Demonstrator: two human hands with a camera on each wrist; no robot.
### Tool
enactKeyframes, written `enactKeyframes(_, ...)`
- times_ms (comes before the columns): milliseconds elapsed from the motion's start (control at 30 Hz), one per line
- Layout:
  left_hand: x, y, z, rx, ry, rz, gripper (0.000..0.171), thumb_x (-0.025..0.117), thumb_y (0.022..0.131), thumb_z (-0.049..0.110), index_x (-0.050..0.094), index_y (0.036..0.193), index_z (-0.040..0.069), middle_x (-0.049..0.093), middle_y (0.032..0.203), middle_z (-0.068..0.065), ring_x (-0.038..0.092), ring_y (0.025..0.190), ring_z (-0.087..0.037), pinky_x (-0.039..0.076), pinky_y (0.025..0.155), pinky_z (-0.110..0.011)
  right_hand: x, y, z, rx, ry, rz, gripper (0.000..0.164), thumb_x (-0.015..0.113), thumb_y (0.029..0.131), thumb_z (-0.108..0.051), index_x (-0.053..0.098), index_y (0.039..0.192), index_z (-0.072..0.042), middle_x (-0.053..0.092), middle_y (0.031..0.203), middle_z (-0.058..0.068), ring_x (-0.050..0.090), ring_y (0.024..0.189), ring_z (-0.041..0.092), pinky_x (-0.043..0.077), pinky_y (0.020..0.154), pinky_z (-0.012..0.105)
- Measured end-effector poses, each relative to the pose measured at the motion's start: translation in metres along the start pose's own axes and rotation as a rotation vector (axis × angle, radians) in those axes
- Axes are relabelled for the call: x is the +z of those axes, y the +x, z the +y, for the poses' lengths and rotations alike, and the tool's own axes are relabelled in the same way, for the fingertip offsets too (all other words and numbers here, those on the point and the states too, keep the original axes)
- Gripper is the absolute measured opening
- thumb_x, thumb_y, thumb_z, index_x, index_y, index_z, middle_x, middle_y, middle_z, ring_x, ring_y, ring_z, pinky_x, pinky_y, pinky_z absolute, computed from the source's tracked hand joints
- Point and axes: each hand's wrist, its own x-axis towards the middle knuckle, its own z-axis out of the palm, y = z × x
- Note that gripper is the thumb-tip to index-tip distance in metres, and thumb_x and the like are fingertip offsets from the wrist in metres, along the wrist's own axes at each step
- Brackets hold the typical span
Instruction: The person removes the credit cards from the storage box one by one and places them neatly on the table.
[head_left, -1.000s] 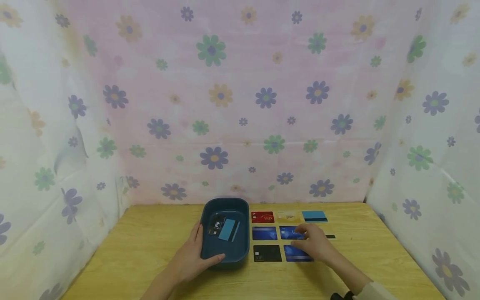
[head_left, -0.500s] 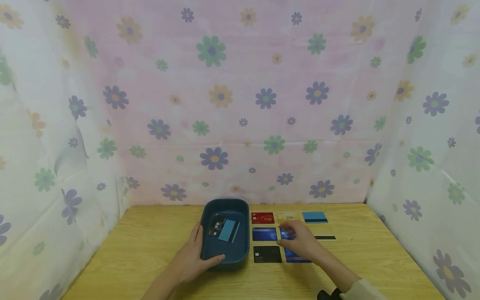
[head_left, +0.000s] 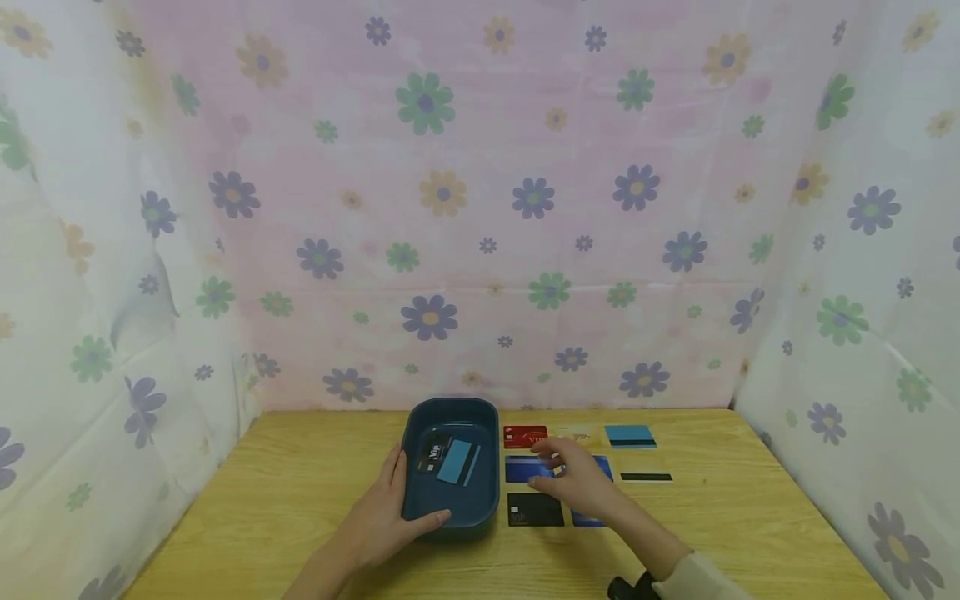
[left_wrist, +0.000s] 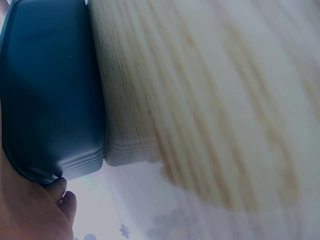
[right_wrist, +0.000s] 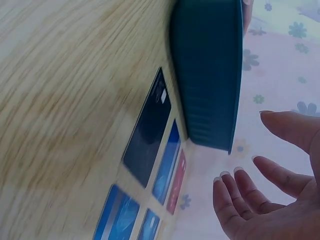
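Note:
My left hand (head_left: 386, 517) grips the dark teal plastic bin (head_left: 487, 500), fingers along its left side and thumb over the near rim. Inside lie a black VIP card (head_left: 430, 454) and a light blue card (head_left: 457, 463) with a dark stripe. My right hand (head_left: 581, 483) hovers over the cards right of the bin, fingers loosely bent, nothing in them in the right wrist view. Beneath and around it are a dark blue card (head_left: 519, 469), another blue card (head_left: 604, 469) partly hidden, a black VIP card (head_left: 535, 510) and a blue card (head_left: 585, 518) mostly covered.
In the back row lie a red VIP card (head_left: 525, 436), a pale gold card (head_left: 577, 433) and a light blue striped card (head_left: 631, 436). A pale card with a black stripe (head_left: 646, 477) is farther right. Flowered curtains (head_left: 480, 250) enclose the wooden table (head_left: 300, 467).
My right hand has moved left across the cards toward the bin, uncovering the pale striped card and now overlapping the dark blue one. My left hand and the bin have stayed put.

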Motion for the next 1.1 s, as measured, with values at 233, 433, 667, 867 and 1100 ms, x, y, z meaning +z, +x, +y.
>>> enactKeyframes(233,0.0,-0.001,0.0,0.005,0.004,-0.005,0.132,0.066,0.079,0.08,0.006,0.163,-0.002,0.001,0.171,-0.019,0.04,0.142,-0.049,0.045,0.106,-0.061,0.009,0.006,-0.009,-0.017,0.015,-0.009,0.044,0.076,0.092,-0.013,0.061,0.13,0.002,0.061,0.123,0.018,0.061,0.109,0.044,0.057,0.085,0.05)
enactKeyframes(433,-0.001,-0.002,0.002,0.004,0.002,-0.005,0.132,0.066,0.079,0.08,0.006,0.163,-0.002,0.002,0.171,-0.02,0.042,0.141,-0.05,0.046,0.105,-0.061,0.017,0.011,-0.013,-0.031,0.046,-0.03,0.042,0.073,0.094,-0.01,0.059,0.132,0.002,0.059,0.125,0.019,0.06,0.111,0.042,0.055,0.088,0.052)
enactKeyframes(667,-0.001,-0.001,0.001,0.004,0.001,0.002,0.131,0.066,0.079,0.081,0.007,0.163,-0.003,0.003,0.171,-0.021,0.041,0.141,-0.05,0.045,0.106,-0.061,0.03,0.019,-0.024,-0.079,0.036,-0.009,0.038,0.072,0.095,-0.008,0.061,0.13,0.001,0.059,0.126,0.023,0.062,0.109,0.039,0.055,0.092,0.052)
enactKeyframes(867,0.0,0.0,-0.001,0.004,-0.004,0.007,0.132,0.066,0.079,0.081,0.008,0.162,-0.004,0.005,0.17,-0.022,0.043,0.14,-0.05,0.046,0.105,-0.062,0.043,0.025,-0.027,-0.083,0.022,-0.01,0.038,0.072,0.095,-0.008,0.061,0.13,0.0,0.061,0.123,0.018,0.062,0.108,0.036,0.055,0.09,0.049)
enactKeyframes(1100,-0.002,-0.002,0.001,0.008,-0.004,-0.002,0.132,0.065,0.08,0.081,0.007,0.162,-0.005,0.003,0.17,-0.023,0.043,0.14,-0.05,0.046,0.104,-0.061,0.057,0.034,-0.034,-0.095,0.011,-0.007,0.034,0.072,0.093,-0.005,0.063,0.126,-0.002,0.063,0.12,0.014,0.062,0.108,0.036,0.055,0.089,0.046)
